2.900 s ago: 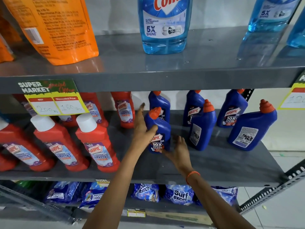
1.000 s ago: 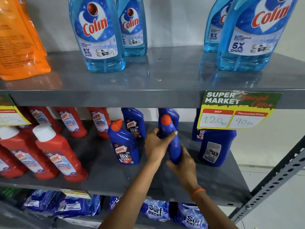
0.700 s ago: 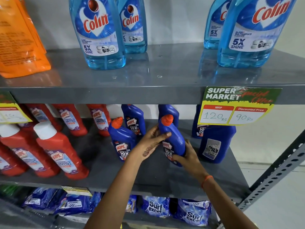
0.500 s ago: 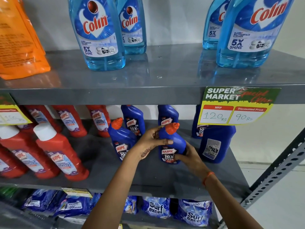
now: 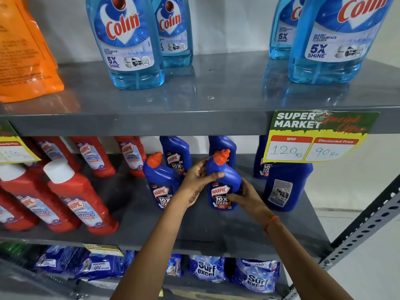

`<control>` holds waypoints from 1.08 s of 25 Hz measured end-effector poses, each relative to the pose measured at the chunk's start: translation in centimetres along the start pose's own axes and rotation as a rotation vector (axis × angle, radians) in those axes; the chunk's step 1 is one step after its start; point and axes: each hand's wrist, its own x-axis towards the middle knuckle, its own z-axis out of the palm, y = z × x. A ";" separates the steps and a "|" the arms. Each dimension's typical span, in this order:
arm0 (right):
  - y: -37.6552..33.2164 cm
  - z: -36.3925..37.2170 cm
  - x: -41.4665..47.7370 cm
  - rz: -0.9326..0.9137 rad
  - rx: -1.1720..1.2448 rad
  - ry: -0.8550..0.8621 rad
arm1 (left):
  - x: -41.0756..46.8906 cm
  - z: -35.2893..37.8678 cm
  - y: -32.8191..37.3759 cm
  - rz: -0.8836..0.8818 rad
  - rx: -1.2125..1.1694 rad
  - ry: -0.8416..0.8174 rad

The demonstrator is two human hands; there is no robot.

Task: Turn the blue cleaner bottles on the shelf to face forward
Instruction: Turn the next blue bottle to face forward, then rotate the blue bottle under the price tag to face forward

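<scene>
Several blue Harpic bottles with orange caps stand on the grey middle shelf (image 5: 216,237). My left hand (image 5: 199,180) and my right hand (image 5: 246,195) both grip the front middle blue bottle (image 5: 225,180), which stands on the shelf with its front label facing me. To its left a second front bottle (image 5: 161,182) also shows its front label. At the right another blue bottle (image 5: 285,187) shows its back label, its top hidden by a price tag (image 5: 318,137). Further blue bottles stand behind (image 5: 176,156).
Red Harpic bottles (image 5: 80,195) fill the shelf's left half. The upper shelf (image 5: 194,118) holds light blue Colin bottles (image 5: 127,40) and an orange pouch (image 5: 23,50). Surf Excel packs (image 5: 207,268) lie on the shelf below. A perforated steel upright (image 5: 363,226) frames the right side.
The middle blue bottle has been turned from side-on to label forward between my hands and now rests upright on the shelf. The head camera has shifted right since the earliest frame.
</scene>
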 end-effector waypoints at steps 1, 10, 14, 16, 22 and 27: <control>-0.1 -0.1 0.0 0.014 -0.018 -0.005 | -0.1 0.1 -0.1 0.003 0.002 0.011; -4.8 -1.6 -4.8 0.071 -0.597 0.180 | -3.3 6.5 -2.2 0.175 0.573 0.541; -5.9 -3.3 -8.2 -0.046 -0.486 0.549 | -5.0 11.1 -2.7 0.449 0.641 0.593; -5.0 -4.2 -9.2 -0.150 -0.417 0.753 | -4.8 12.6 -3.7 0.553 0.654 0.544; 0.4 -6.5 -8.6 -0.025 -0.369 0.898 | -0.2 14.6 -4.1 0.474 0.649 0.156; 1.9 -7.3 -7.3 0.046 -0.219 0.715 | 6.5 14.1 -1.8 0.183 0.688 -0.284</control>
